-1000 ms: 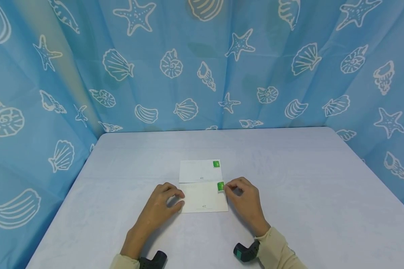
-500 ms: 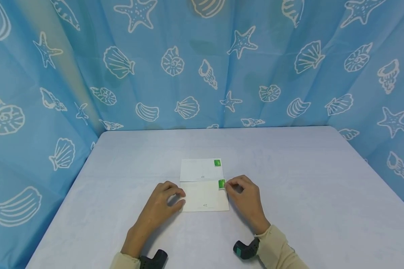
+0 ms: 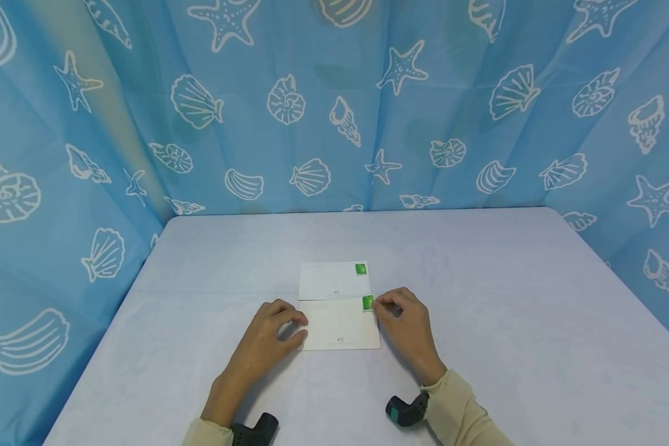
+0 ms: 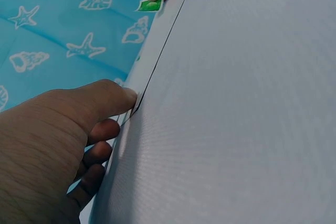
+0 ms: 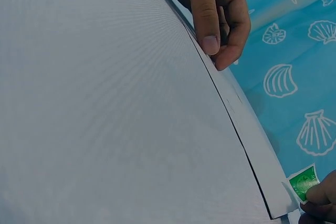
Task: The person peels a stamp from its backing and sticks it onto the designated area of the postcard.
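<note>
Two white postcards lie flat in the middle of the table, one behind the other. The near postcard (image 3: 334, 328) has a small printed mark low in its centre. At its upper right corner my right hand (image 3: 408, 325) pinches a green stamp (image 3: 367, 303) with white edges between thumb and forefinger; in the right wrist view this stamp (image 5: 303, 183) stands tilted up. My left hand (image 3: 267, 337) touches the near postcard's left edge with thumb and forefinger tips. The far postcard (image 3: 326, 280) bears another green stamp (image 3: 360, 269) at its upper right.
A pale cloth covers the table (image 3: 479, 279). Behind and at both sides hangs a blue curtain (image 3: 312, 111) printed with white shells and starfish. Dark wrist devices (image 3: 407, 411) sit below both hands, by the beige sleeves (image 3: 463, 409).
My right hand has shifted the pinched stamp slightly away from me, toward the near postcard's far edge. My left hand stays at the left edge. The head view has tilted a little.
</note>
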The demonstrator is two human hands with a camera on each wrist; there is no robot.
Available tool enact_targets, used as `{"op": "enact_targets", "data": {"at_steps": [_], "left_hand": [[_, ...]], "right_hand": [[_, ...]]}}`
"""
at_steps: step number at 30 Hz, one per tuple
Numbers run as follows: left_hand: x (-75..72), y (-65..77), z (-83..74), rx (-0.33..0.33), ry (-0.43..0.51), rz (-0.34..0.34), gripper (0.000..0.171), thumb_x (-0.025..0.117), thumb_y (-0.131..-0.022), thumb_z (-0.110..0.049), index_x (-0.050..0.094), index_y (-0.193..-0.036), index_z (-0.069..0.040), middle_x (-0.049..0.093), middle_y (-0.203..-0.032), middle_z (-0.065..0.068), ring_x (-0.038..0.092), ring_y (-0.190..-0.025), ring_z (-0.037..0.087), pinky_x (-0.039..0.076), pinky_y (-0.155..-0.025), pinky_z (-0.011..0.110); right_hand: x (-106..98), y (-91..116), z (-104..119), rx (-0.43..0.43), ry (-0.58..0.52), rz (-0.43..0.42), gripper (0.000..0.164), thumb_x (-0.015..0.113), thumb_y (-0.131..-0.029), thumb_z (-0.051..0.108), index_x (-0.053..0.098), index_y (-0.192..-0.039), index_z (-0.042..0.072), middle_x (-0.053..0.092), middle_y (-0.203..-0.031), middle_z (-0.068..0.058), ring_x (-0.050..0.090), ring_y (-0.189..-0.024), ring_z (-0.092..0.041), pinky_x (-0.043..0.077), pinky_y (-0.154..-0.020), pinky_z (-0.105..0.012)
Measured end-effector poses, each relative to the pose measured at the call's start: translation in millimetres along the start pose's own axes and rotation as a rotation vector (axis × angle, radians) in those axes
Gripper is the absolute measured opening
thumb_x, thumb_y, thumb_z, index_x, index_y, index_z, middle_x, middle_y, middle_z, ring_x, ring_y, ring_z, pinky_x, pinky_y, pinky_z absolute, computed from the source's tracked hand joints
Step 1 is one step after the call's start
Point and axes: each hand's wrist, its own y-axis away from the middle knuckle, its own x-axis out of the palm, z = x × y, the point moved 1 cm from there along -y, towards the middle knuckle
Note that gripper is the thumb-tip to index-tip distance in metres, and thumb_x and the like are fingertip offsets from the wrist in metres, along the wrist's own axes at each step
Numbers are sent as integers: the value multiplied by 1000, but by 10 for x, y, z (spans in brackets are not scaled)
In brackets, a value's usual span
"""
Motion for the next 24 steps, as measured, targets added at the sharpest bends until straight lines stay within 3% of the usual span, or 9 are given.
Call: {"op": "enact_targets", "data": {"at_steps": [12, 24], "left_hand": [[-3, -2, -3, -25, 6, 11, 19, 85, -81, -12, 73, -95, -19, 58, -102, -8, 52, -100, 17, 49, -86, 37], [2, -5, 6, 3, 2, -3, 20, 85, -81, -11, 73, -95, -18, 59, -102, -7, 53, -99, 18, 49, -85, 37]], "right_hand": [[23, -7, -1, 16, 14, 26, 9, 74, -90, 12, 72, -85, 5, 60, -101, -5, 57, -96, -20, 48, -83, -37], [27, 3, 7, -30, 71, 20, 8, 76, -85, 8, 71, -79, 6, 60, -101, -6, 53, -98, -24, 46, -84, -38]]}}
